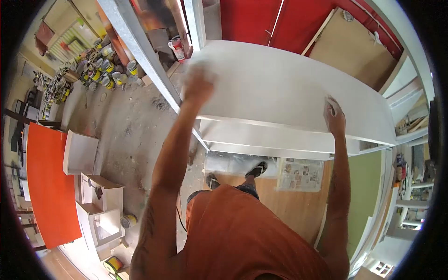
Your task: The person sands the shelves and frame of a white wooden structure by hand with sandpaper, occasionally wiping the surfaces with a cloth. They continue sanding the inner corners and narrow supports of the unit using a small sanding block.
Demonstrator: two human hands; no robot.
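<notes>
A wide white board (270, 74), the top of a white shelf unit, spans the space in front of me. My left hand (200, 84) is over its left end, smeared by motion, so its fingers and anything in them cannot be made out. Near the front edge on the right, my right hand (334, 115) rests on the board. Its fingers are loosely bent, with a gap beside the thumb, and look dusted white. I see nothing held in it. Below the top run lower white shelves (270, 135).
A pale metal post (144, 51) rises close to my left arm. Paint cans (107, 65) crowd the floor at back left. An orange panel (49, 186) and small white cabinets (100, 210) stand at left. Newspaper (300, 175) lies by my feet; a tan board (352, 46) leans behind.
</notes>
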